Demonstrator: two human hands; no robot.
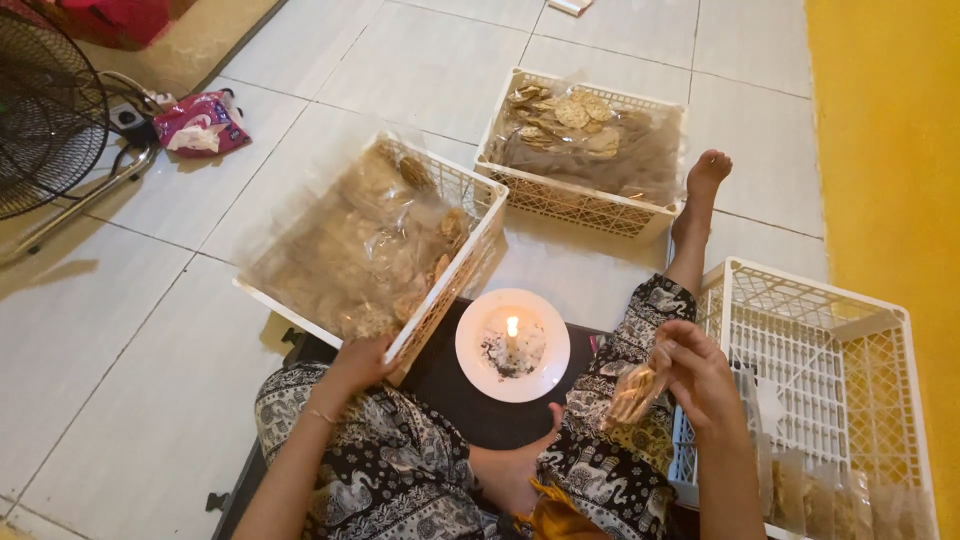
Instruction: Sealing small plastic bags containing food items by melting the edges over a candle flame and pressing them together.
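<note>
Fingers [672,352] of right hand [700,375] pinched shut on small clear packet of crackers [634,392], long axis slanting toward lit candle [512,328] just left; left hand [362,358] gripping tilted white crate [440,300].

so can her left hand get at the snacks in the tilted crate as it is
Probably yes: the left hand already rests at the near edge of the tilted crate, whose open top faces up, though the snacks lie inside a clear plastic bag.
</note>
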